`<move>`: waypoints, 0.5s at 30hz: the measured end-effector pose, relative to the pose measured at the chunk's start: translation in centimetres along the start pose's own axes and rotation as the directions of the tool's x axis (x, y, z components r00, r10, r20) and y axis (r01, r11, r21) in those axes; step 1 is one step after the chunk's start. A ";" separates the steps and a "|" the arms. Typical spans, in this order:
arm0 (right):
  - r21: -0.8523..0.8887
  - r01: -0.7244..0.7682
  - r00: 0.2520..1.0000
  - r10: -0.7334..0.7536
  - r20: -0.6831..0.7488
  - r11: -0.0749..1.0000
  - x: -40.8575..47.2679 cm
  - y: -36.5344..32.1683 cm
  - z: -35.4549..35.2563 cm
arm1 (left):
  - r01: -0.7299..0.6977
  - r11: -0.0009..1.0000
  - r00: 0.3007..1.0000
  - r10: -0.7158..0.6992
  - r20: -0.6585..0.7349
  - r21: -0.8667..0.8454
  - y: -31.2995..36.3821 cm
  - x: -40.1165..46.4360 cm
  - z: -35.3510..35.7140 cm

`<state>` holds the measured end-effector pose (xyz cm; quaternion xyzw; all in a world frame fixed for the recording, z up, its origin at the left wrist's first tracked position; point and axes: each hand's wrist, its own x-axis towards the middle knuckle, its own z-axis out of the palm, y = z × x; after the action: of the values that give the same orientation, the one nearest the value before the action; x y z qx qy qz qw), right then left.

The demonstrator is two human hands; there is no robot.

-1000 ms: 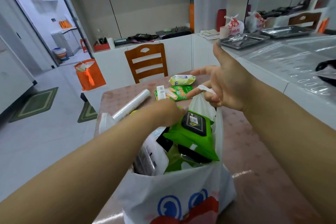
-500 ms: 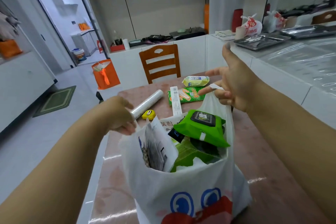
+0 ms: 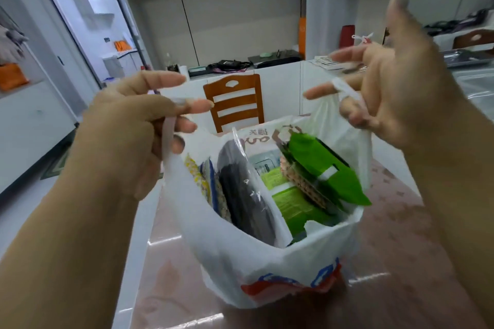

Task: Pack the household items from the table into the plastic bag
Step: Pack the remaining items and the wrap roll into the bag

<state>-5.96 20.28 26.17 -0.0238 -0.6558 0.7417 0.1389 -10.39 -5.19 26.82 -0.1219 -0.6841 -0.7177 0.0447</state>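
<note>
A white plastic bag [image 3: 254, 262] with blue and red print hangs open between my two hands over the table [image 3: 395, 248]. My left hand [image 3: 125, 128] grips the bag's left handle, which runs down between its curled lower fingers. On the other side, the right handle is looped over the bent fingers of my right hand [image 3: 398, 80]. Inside the bag stand a green wipes pack [image 3: 326, 168], a dark packet [image 3: 246, 195], a green package [image 3: 294, 205] and patterned cloths [image 3: 205, 184]. The bag hides the table behind it.
A wooden chair [image 3: 235, 99] stands at the table's far side. Behind it runs a white counter [image 3: 278, 72] with cables and small devices. A metal tray [image 3: 465, 57] lies on the counter at the right. Floor opens to the left.
My left hand left the bag's rim and took the left handle. Both hands rose and spread, pulling the bag's mouth wide and up toward the camera.
</note>
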 end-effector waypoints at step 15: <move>-0.098 -0.213 0.973 0.201 -0.117 0.972 0.8 1.7 -1.5 | 0.384 0.899 0.923 -0.371 0.099 -0.209 -2.2 1.6 0.3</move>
<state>-6.75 21.77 24.39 -0.1391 -0.6812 0.7125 0.0942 -12.38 -4.59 25.08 -0.0116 -0.6104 -0.7815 -0.1287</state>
